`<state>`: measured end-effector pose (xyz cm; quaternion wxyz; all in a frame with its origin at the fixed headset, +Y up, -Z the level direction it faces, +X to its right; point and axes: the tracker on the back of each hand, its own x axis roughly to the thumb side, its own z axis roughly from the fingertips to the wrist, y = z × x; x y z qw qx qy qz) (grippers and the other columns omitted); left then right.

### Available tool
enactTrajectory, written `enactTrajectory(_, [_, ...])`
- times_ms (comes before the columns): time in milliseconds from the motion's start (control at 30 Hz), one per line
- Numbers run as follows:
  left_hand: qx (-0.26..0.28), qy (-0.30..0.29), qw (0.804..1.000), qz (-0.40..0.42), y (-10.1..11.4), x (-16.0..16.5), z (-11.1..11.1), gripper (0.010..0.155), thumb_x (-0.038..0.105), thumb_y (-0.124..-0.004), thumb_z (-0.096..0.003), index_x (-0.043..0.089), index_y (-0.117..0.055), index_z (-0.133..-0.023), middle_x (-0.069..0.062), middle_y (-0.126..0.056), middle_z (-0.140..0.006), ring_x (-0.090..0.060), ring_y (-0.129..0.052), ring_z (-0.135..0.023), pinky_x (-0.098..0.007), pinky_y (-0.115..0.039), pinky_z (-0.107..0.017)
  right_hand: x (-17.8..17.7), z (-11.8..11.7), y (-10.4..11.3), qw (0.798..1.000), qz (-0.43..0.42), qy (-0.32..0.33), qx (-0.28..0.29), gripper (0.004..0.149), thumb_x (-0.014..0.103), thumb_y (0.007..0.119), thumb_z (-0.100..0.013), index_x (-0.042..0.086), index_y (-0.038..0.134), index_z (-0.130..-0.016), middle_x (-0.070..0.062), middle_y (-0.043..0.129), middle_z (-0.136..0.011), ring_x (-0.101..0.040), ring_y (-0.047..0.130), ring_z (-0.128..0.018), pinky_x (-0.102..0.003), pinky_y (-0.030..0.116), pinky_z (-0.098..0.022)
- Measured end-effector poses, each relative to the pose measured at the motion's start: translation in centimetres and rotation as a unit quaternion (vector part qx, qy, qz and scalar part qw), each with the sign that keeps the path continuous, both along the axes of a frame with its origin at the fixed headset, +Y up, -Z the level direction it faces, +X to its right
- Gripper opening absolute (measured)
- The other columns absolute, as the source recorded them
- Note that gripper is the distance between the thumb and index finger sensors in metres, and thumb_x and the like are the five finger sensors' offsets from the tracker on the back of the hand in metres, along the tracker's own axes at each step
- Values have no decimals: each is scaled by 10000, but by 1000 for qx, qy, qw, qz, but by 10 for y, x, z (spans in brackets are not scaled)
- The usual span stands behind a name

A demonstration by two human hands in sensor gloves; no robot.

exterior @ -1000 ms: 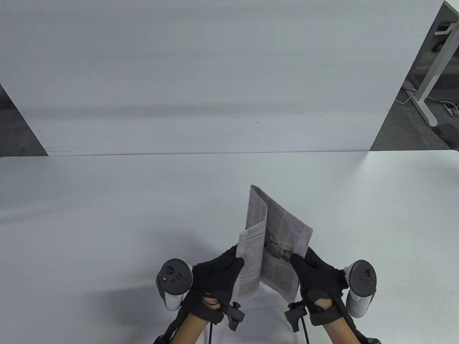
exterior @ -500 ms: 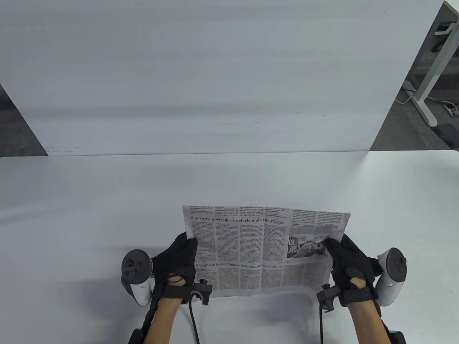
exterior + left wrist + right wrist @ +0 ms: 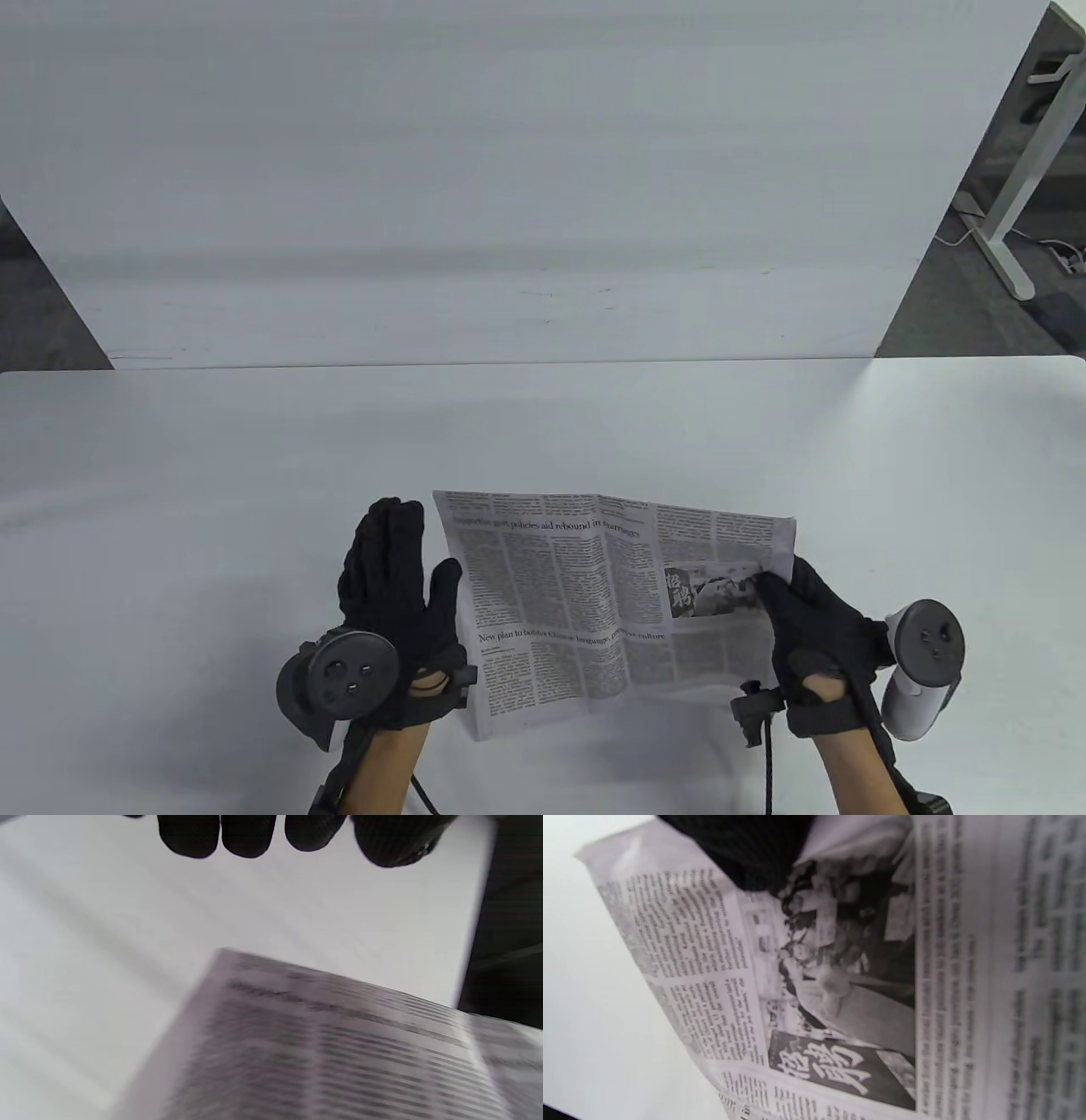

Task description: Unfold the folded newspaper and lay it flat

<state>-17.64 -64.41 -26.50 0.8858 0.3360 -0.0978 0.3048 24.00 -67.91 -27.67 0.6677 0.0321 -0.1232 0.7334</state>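
The newspaper (image 3: 611, 594) is spread open near the front of the white table (image 3: 212, 475), print side up, with a crease down its middle. Its right side is raised a little. My right hand (image 3: 793, 598) pinches the right edge beside the photo, thumb on top. In the right wrist view a gloved finger (image 3: 746, 849) presses on the newspaper (image 3: 861, 984) above the photo. My left hand (image 3: 390, 586) lies just left of the sheet with fingers straight, the thumb close to the paper's edge. The left wrist view shows its fingertips (image 3: 250, 836) free above the blurred newspaper (image 3: 339, 1052).
A second white tabletop (image 3: 509, 170) adjoins the far edge of mine. At the upper right a white table leg (image 3: 1010, 212) stands on dark floor with cables (image 3: 1060, 250) nearby. Bare table surface lies to both sides of the paper.
The folded newspaper was pulled open into a wide sheet. Since then my left hand has let go of the left edge and straightened its fingers; the right hand keeps its pinch.
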Motion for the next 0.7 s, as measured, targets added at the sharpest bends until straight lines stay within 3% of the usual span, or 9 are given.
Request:
enactTrajectory(67, [8,-42,999,-30,7,16,6,691,444,-720,-500,221,-448,-1095,-183,-385,-1166,-539,-405,-1084,-697,-343,-749,-7,3,4,1000,12,14,12,406,236,803,-445,145,868,-836,-180,1010,-733,-472,994,-567,-664,674,-573])
enactTrajectory(267, [37,-84,990,-104,34,47,24,723,481,-724,-500,243,-422,-1112,-149,-349,-1199,-518,-346,-1124,-704,-296,-775,-26,13,18,996,28,69,51,405,247,801,-453,168,863,-845,-167,1000,-754,-467,977,-601,-669,651,-594])
enactTrajectory(433, [51,-91,987,-118,57,57,33,676,474,-762,-487,225,-563,-1084,-157,-584,-1147,-525,-621,-1044,-711,-449,-741,-39,25,32,991,38,90,94,402,250,802,-451,180,871,-841,-159,1000,-761,-466,973,-615,-674,644,-601])
enactTrajectory(533, [78,-74,987,-122,58,60,39,553,402,-778,-485,181,-742,-991,-173,-836,-973,-478,-869,-859,-653,-599,-687,-41,30,38,990,46,85,107,402,246,805,-448,177,874,-839,-162,1001,-759,-471,971,-616,-679,639,-603])
enactTrajectory(700, [110,-61,984,-124,58,60,44,407,334,-807,-467,172,-910,-826,-131,-1027,-724,-389,-1052,-591,-573,-758,-578,-39,33,39,990,61,60,112,432,269,802,-449,169,839,-868,-153,978,-815,-488,938,-685,-698,608,-618])
